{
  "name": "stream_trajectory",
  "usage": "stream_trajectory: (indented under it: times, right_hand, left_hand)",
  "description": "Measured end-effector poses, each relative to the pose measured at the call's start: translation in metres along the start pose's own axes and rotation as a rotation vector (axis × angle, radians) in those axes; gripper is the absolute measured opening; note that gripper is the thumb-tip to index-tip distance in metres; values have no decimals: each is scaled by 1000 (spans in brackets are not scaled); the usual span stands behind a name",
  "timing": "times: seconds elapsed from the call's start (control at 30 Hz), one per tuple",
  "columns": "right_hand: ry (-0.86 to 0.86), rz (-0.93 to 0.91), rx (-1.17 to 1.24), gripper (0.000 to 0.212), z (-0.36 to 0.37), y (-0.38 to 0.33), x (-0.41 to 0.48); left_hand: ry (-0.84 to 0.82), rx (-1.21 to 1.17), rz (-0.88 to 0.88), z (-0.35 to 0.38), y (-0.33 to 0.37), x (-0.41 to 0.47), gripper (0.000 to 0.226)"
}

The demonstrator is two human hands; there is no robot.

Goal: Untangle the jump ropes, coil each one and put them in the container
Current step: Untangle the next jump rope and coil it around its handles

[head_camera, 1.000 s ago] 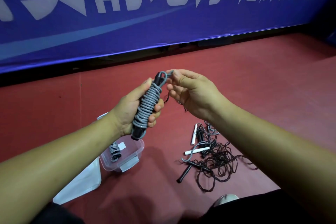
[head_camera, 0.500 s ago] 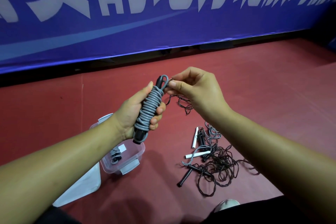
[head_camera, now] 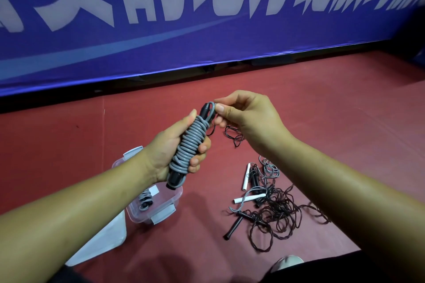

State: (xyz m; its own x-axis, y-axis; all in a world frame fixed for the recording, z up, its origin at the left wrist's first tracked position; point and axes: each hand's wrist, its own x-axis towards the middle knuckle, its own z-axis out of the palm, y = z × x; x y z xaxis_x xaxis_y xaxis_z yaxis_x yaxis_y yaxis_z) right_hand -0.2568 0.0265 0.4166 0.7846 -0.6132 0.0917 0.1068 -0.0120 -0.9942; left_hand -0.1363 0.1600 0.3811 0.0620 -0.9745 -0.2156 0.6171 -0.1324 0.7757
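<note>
1. Red sports flooring (head_camera: 322,110) runs back to a long blue banner (head_camera: 207,37) printed with large white characters.
2. The left hand (head_camera: 170,147) holds a grey jump rope (head_camera: 192,142) up above the floor. Its cord is wound in tight turns round the black handles. The fingers (head_camera: 195,162) are curled firmly round the bundle, and the thumb lies along its upper side.
3. The right hand (head_camera: 248,117) meets the top end of that bundle. Thumb and forefinger are pinched together on the grey loop that sticks out beside the handle tip.
4. A thin dark cord (head_camera: 233,135) dangles in loose loops under the right hand; I cannot tell which fingers hold it.
5. A clear plastic container (head_camera: 177,197) sits on the floor below the left wrist, with a second coiled grey rope (head_camera: 145,200) inside it. A white lid (head_camera: 103,241) lies just beside it, partly hidden by the left forearm.
6. To the right of the container, a tangle (head_camera: 276,211) of dark and grey cord lies on the floor. Two white handles (head_camera: 246,176) and a black handle (head_camera: 233,227) are mixed into it.
7. The toe of a shoe (head_camera: 287,262) shows at the bottom edge.
</note>
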Motion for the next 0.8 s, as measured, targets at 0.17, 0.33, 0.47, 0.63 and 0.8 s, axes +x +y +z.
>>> stream_trajectory:
  times: [0.17,0.33,0.47,0.63,0.8]
  right_hand:
    - [-59,56,43,10,-3,-2,1]
    - [-35,77,-16,14,-2,-1,0]
    - [36,28,-224,10,3,-4,-3]
    - [94,119,2,4,8,-4,-1]
    - [74,166,65,9,6,-2,-1]
  left_hand:
    - [43,56,0,1,3,0,46]
    - [139,160,91,0,2,2,38]
    - [237,357,195,1,3,3,27]
    - [218,409,227,3,3,4,31]
    - [184,385,247,1,5,2,29]
